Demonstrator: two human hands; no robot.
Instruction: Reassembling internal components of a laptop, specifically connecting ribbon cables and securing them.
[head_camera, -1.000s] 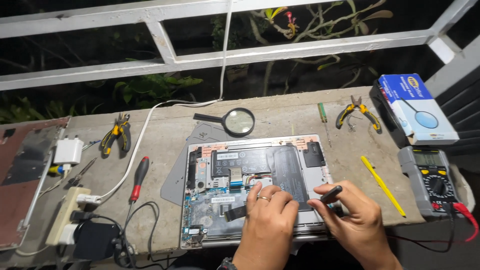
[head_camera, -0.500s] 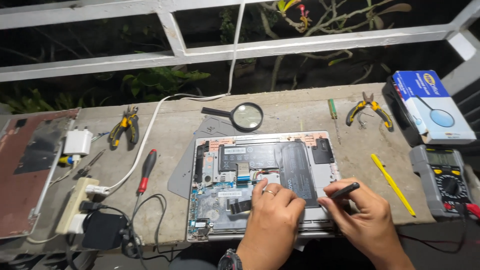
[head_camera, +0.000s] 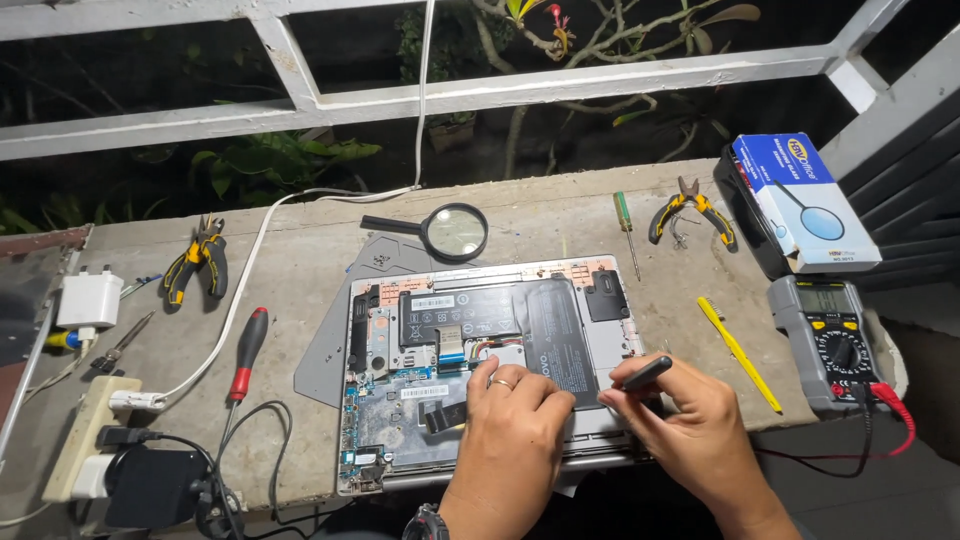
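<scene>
My left hand (head_camera: 512, 420) lies palm down on the opened silver laptop with its bottom cover off (head_camera: 490, 370), fingers curled loosely and fingertips pressing near the flat black battery pack (head_camera: 500, 315); it grips nothing. My right hand (head_camera: 690, 420) is closed in a pinch around a short black stick-like tool (head_camera: 648, 372), held just above the laptop's right front corner.

The laptop sits in the middle of the grey concrete ledge (head_camera: 300, 250), its long axis running left to right across my view, its near edge flush with the ledge's front edge. The black tool lies roughly the same way, tilted up slightly to the right; I cannot tell which end is the working tip.

I judge the main risk to be a slip: the tool skidding off and gouging the blue circuit board or puncturing the battery. Leaning on my left hand could also tip the laptop off the ledge.

Further out lie a round black-rimmed magnifying glass (head_camera: 455, 232), a red-handled screwdriver (head_camera: 246, 352), a yellow plastic pry tool (head_camera: 738, 352) and a grey and yellow multimeter (head_camera: 830, 340).
</scene>
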